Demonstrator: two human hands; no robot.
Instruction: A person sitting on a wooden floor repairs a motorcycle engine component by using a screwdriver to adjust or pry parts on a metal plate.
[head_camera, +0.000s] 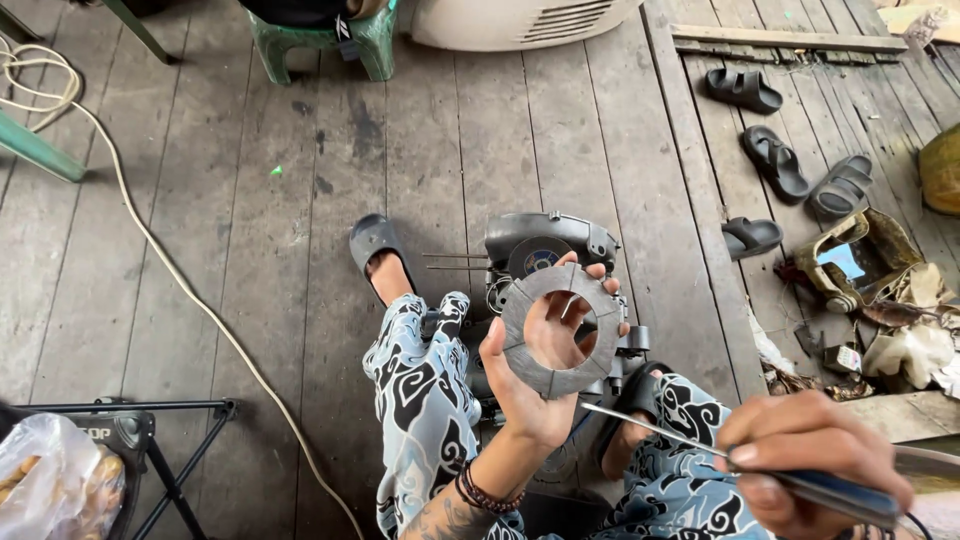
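A clear plastic bag (50, 475) sits at the bottom left corner, far to the left of the dark engine casing (545, 245) at the centre. It is crumpled and shiny, with pale brown rounded items showing through. Just right of the bag, a small black panel with white lettering (100, 434) sits on a folding metal frame. To the right of the casing, among debris, lies a small boxy carton (842, 358) with a pale label, too small to make out.
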